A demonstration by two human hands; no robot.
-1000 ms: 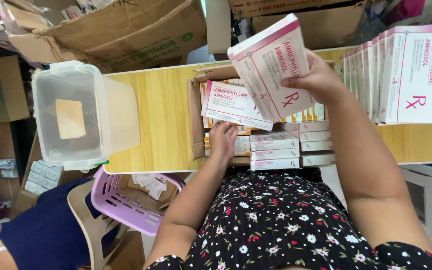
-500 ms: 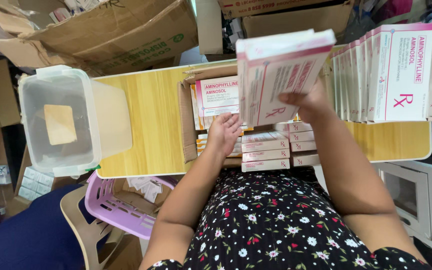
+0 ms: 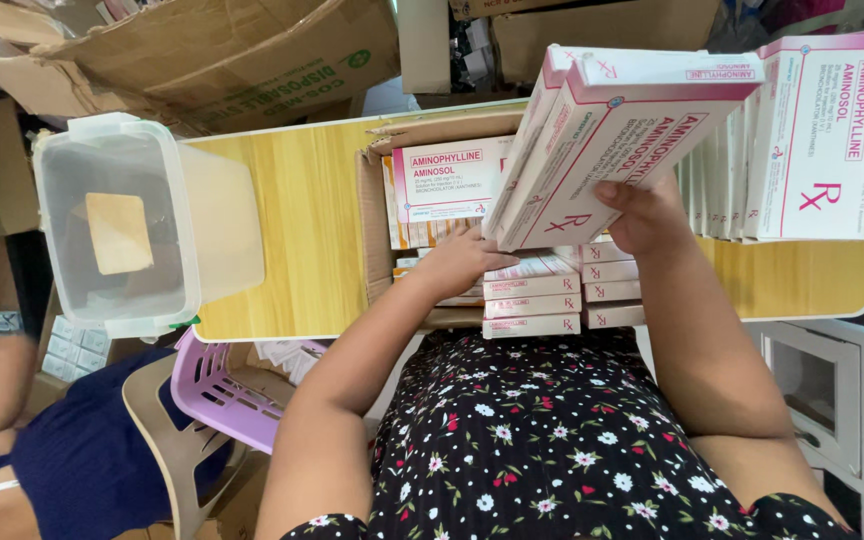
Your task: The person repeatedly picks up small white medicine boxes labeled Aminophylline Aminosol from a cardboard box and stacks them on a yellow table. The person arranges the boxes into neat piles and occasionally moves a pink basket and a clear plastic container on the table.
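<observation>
Both bare forearms reach forward from a black, flower-printed dress, elbows bent near the body. The left hand [image 3: 467, 262] lies low and flat, palm down, fingers stretched forward and slightly spread, wrist straight in line with the forearm; its grip is loose, closed on nothing that can be seen. The right hand [image 3: 642, 215] is raised higher, wrist cocked back, fingers curled upward and thumb pressed in, a firm grip clamped on the lower edge of a stack of flat white-and-pink cardboard medicine boxes [image 3: 617, 140]. The right forearm slants up more steeply than the left.
</observation>
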